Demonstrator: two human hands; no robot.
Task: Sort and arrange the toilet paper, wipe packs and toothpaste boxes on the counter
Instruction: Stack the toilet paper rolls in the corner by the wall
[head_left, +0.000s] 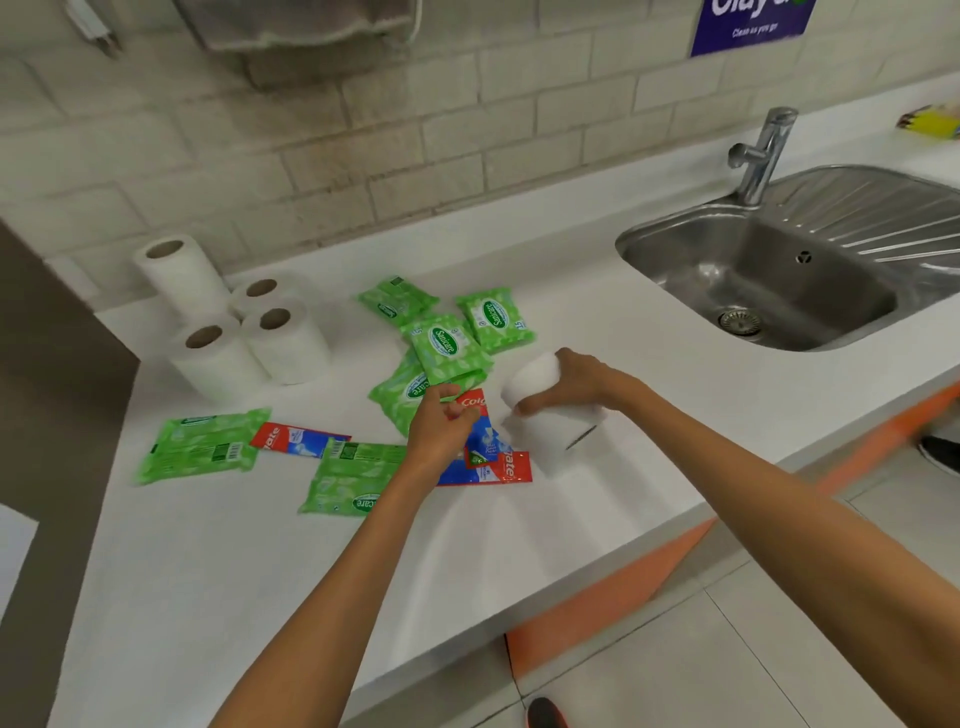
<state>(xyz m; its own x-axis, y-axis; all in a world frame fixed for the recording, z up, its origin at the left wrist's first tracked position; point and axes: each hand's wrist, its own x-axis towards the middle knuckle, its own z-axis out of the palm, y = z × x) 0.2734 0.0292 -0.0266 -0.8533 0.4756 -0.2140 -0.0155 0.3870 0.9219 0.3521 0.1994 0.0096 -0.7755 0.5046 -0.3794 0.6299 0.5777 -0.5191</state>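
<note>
A person stands at a white tabletop (260, 571), seen from above, both bare arms reaching forward. The right hand (576, 379) has its grip closed around a white toilet roll (530, 382), fingers wrapped over its side, holding it tilted near the front edge of the scattered goods. The left hand (436, 431) is just beside it, fingers curled down over a red and blue toothpaste box (475, 402). Motion blur makes it unclear whether that grip has actually closed on the box or only touches it.

Four more toilet rolls (283, 338) stand upright together at the back left, near the tiled wall. Green wipe packs (447, 343) lie in a loose overlapping heap in the middle, with two more packs (200, 447) lying apart towards the front left. Two other toothpaste boxes (298, 436) lie flat among them, one partly under the left wrist. A steel sink (639, 234) with a tap (763, 150) sits well apart on the right.

The sorting looks part done: the rolls are mostly grouped, while packs and boxes remain mixed. The likely next move is to carry the held roll across the heap to the standing group and set it upright there, lifting high enough to clear the wipe packs.
</note>
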